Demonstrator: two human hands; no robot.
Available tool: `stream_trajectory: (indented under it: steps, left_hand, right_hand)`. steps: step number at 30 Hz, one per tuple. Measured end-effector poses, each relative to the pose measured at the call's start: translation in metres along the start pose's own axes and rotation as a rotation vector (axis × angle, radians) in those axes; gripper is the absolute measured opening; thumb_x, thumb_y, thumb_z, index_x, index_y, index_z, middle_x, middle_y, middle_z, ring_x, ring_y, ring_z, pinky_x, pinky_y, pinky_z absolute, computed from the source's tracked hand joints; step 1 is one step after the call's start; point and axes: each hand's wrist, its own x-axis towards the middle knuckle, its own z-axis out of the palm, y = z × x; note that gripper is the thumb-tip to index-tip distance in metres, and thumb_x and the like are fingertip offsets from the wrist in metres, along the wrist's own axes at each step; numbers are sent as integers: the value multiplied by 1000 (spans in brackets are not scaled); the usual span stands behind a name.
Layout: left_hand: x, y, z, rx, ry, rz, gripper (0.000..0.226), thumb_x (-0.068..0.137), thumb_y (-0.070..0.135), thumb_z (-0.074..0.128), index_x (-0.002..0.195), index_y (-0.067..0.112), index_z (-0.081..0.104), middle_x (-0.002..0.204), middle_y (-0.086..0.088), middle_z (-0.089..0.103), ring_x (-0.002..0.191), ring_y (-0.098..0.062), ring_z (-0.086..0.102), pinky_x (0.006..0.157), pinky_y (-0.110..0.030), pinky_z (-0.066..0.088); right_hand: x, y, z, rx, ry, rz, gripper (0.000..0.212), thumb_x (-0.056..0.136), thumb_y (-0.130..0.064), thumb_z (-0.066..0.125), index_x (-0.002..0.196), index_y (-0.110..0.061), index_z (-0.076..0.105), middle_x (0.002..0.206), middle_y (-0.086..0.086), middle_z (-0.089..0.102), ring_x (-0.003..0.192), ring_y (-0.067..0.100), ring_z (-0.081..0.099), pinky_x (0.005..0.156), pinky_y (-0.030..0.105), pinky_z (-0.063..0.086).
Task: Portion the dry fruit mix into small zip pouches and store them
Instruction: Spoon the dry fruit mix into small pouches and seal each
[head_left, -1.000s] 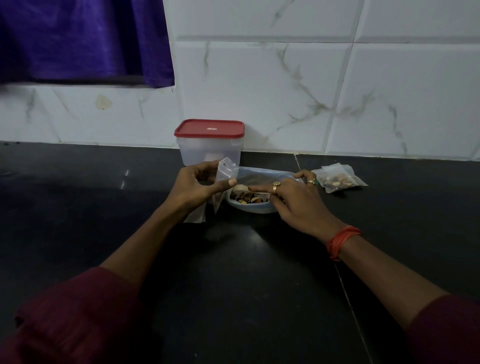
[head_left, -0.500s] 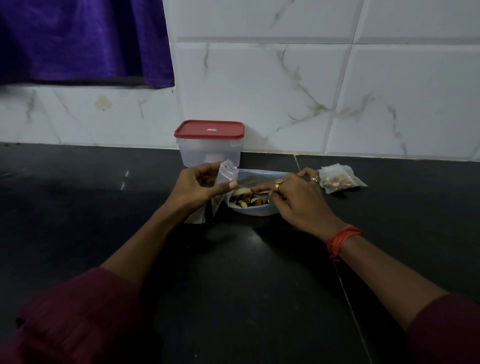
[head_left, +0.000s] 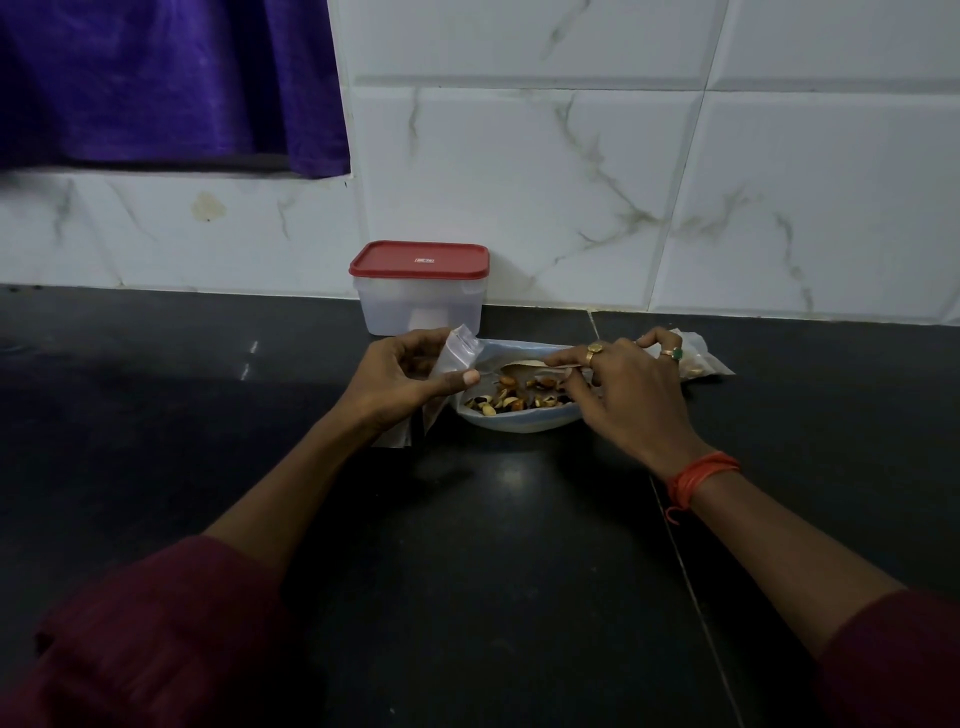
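Note:
A shallow pale bowl of mixed dry fruit sits on the black counter. My left hand grips a small clear zip pouch upright at the bowl's left edge. My right hand holds a metal spoon by its handle, the spoon's bowl above the fruit mix. A filled zip pouch lies to the right, partly hidden behind my right hand. More empty pouches lie under my left hand.
A clear box with a red lid stands against the white tiled wall behind the bowl. A purple curtain hangs at the upper left. The black counter stretches towards me.
My right hand moved right and lifted a spoon out over the fruit mix. My left hand kept the pouch in place.

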Motion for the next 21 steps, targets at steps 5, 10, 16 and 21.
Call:
stream_trajectory:
  steps: [5, 10, 16, 21]
  left_hand:
    - [0, 0, 0, 2, -8, 1, 61, 74, 28, 83, 131, 23, 62, 115, 13, 68, 102, 0, 66, 73, -9, 52]
    - [1, 0, 0, 29, -18, 6, 59, 77, 25, 82, 132, 23, 61, 115, 16, 66, 103, 0, 64, 71, -7, 51]
    - [1, -3, 0, 40, -27, 21, 61, 76, 24, 82, 133, 20, 61, 121, 9, 67, 108, -3, 63, 75, -7, 52]
    - [0, -1, 1, 46, -25, 24, 59, 77, 23, 83, 131, 21, 61, 115, 16, 66, 101, 4, 63, 72, -4, 49]
  right_hand:
    - [3, -1, -1, 132, -68, 81, 39, 90, -40, 41, 111, -37, 74, 97, -10, 72, 93, 13, 59, 91, 35, 20]
    - [4, 1, 0, 247, -99, 154, 32, 92, -41, 45, 105, -42, 74, 83, -12, 67, 86, 11, 55, 89, 39, 34]
    - [5, -4, 1, 269, -167, 187, 24, 98, -34, 52, 105, -41, 74, 73, -12, 70, 86, 10, 58, 90, 39, 41]
    - [4, -13, 1, 332, -209, 269, 22, 99, -32, 54, 103, -38, 75, 78, -13, 74, 85, 6, 66, 84, 34, 45]
